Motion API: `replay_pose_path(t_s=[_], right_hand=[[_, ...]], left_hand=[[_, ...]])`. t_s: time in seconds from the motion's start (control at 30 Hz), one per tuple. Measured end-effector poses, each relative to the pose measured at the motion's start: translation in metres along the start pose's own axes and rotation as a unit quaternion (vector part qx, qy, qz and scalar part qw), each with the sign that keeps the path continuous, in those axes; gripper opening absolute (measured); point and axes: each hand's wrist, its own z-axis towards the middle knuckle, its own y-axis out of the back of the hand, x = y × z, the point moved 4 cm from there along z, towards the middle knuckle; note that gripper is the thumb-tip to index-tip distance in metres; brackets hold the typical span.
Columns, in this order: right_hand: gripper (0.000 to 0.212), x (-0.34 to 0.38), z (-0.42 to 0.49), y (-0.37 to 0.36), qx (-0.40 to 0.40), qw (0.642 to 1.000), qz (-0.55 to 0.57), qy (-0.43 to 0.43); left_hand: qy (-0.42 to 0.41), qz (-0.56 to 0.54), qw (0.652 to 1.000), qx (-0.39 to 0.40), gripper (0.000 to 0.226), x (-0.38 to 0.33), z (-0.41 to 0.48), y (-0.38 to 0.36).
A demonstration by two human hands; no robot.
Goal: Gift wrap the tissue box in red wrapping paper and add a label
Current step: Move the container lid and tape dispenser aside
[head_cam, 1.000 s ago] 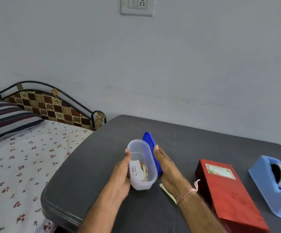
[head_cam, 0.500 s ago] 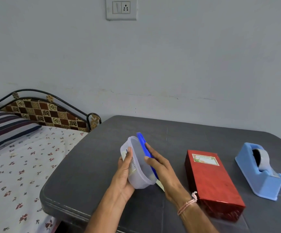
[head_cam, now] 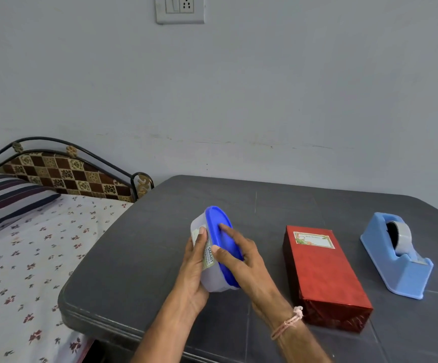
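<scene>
Left grip (head_cam: 194, 265) curling round plastic container (head_cam: 210, 281) toward worktop (head_cam: 139, 271) left edge; right grip (head_cam: 244, 260) spread, flat fingers (head_cam: 223, 227) pressing blue lid (head_cam: 220, 218). Red wrapped box (head_cam: 322, 273) lying alongside.

Glossy red paper on the box (head_cam: 325, 276); left of it, a cloudy plastic tub (head_cam: 207, 268), smooth blue lid (head_cam: 224, 242).
</scene>
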Motion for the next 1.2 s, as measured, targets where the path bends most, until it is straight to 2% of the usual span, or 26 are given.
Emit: replay_pose_path(t_s=[0.1, 0.13, 0.23, 0.37, 0.47, 0.53, 0.6, 0.67, 0.77, 0.87, 0.97, 1.03, 1.1, 1.2], right_hand=[[0.079, 0.004, 0.002, 0.004, -0.017, 0.989, 0.122, -0.08], [0.079, 0.006, 0.005, 0.006, -0.032, 0.984, 0.144, -0.101], [0.054, 0.013, 0.015, 0.011, -0.053, 0.978, 0.155, -0.126], [0.045, 0.007, 0.027, 0.014, -0.08, 0.96, 0.208, -0.169], [0.037, 0.006, 0.035, 0.012, -0.142, 0.95, 0.236, -0.149], [0.036, 0.007, 0.039, 0.016, -0.188, 0.946, 0.232, -0.127], [0.049, 0.007, 0.044, 0.018, -0.182, 0.949, 0.211, -0.149], [0.063, 0.007, 0.051, 0.022, -0.165, 0.964, 0.138, -0.159], [0.066, 0.012, 0.062, 0.032, -0.19, 0.974, 0.031, -0.119], [0.066, 0.011, 0.058, 0.031, -0.224, 0.97, -0.001, -0.098], [0.049, -0.009, 0.044, 0.008, -0.218, 0.974, 0.01, -0.066], [0.043, -0.021, 0.035, -0.011, -0.206, 0.978, 0.007, -0.041], [0.04, -0.033, 0.035, -0.017, -0.212, 0.976, -0.004, -0.054], [0.033, -0.04, 0.043, -0.02, -0.211, 0.974, -0.055, -0.065]], left_hand=[[0.05, 0.038, 0.997, 0.049, 0.053, -0.003, -0.008, -0.002], [0.064, 0.049, 0.995, 0.065, 0.051, -0.003, -0.011, -0.003], [0.076, 0.087, 0.99, 0.085, 0.049, -0.008, -0.014, -0.003], [0.045, 0.189, 0.98, 0.037, 0.062, -0.018, -0.015, -0.007], [0.041, 0.252, 0.967, 0.01, 0.069, -0.018, -0.021, -0.01], [0.022, 0.3, 0.953, -0.038, 0.07, -0.015, -0.022, -0.009], [-0.04, 0.339, 0.936, -0.088, 0.066, -0.011, -0.021, -0.004], [-0.119, 0.387, 0.906, -0.125, 0.062, -0.009, -0.023, -0.006], [-0.2, 0.421, 0.875, -0.13, 0.059, -0.009, -0.03, -0.014], [-0.187, 0.434, 0.87, -0.144, 0.057, -0.01, -0.02, -0.014], [-0.153, 0.399, 0.885, -0.185, 0.063, -0.011, -0.003, -0.005], [-0.134, 0.4, 0.882, -0.21, 0.061, -0.013, 0.005, 0.002], [-0.112, 0.428, 0.87, -0.217, 0.055, -0.009, 0.009, 0.008], [-0.086, 0.428, 0.872, -0.223, 0.056, -0.002, 0.014, 0.02]])
